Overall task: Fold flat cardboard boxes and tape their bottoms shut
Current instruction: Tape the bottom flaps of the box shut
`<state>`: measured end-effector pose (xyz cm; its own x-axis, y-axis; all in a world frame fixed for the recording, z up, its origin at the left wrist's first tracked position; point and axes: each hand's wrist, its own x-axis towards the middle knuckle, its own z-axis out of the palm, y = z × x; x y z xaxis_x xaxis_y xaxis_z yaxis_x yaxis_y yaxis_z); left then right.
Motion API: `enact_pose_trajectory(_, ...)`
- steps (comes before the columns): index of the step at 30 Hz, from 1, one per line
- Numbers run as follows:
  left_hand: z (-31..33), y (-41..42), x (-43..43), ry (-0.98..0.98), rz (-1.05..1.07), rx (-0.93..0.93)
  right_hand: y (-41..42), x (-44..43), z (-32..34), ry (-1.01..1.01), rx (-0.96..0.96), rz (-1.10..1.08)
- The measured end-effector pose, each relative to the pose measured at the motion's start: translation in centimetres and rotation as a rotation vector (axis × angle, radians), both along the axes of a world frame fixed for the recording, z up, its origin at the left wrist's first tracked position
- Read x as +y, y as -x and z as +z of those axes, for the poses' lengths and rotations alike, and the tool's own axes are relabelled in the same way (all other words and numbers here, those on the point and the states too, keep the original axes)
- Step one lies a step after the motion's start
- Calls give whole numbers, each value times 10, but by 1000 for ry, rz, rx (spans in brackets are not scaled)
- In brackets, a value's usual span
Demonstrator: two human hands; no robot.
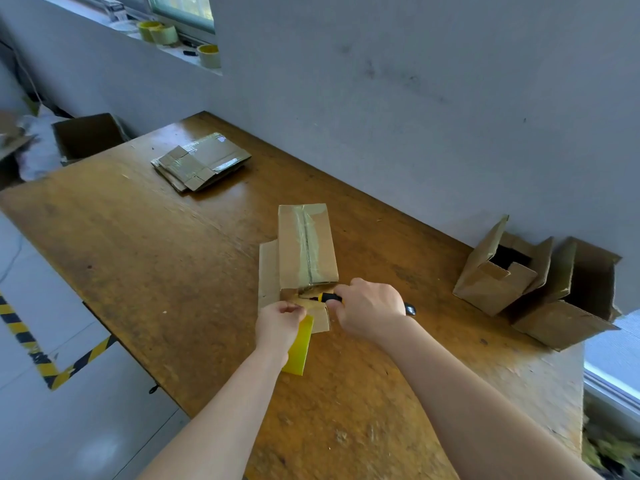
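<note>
- Head view, far left: black-and-yellow striped tape (20,327) marks the floor beside the worktop (138,254)
- An open brown carton (86,136) stands beyond the worktop's far left corner
- Up on the window sill (180,51) are rolls of tape (162,32), with one more roll (209,56) a little to their right
- A stack of flat cardboard (201,161) lies on the far part of the worktop, well apart from the hands; shiny tape crosses its top sheet
- The left grip (278,323) sits at the near end of the box (304,247), fingers curled and thumb against forefinger, pinching at the box's near flap; blur hides exactly what lies between the fingertips
- A flat yellow card (299,351) shows under the left grip and wrist; whether it is held or just lying on the worktop cannot be told
- The box lies in the middle of the worktop with its long side running away from the person; a taped seam runs down the middle of its upper face, and loose flaps spread out at its left side and near end
- The right grip (370,306) is clamped round a knife (329,297) with a yellow-and-black handle; the front end of the knife meets the near end of the box just below the seam, and its dark back end sticks out past the wrist
- Two opened boxes stand against the wall at the right edge of the worktop, a smaller one (498,275) and a larger one (571,306), touching each other
</note>
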<state>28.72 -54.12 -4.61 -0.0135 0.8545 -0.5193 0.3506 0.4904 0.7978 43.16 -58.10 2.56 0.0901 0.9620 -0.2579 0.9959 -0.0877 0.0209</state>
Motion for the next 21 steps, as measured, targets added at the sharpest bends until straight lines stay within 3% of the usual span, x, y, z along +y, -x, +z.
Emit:
enact_pose_trajectory(8, 0, 5, 3, -53, -150, 98, 7, 11, -13, 152, -214, -25)
enact_pose_trajectory(16, 0, 11, 5, -135, -270, 190, -20, -47, -82, 123, 19, -148)
enact_pose_trajectory(21, 0, 16, -4, -337, -453, 412, -33, -61, -96, 114, 13, -183)
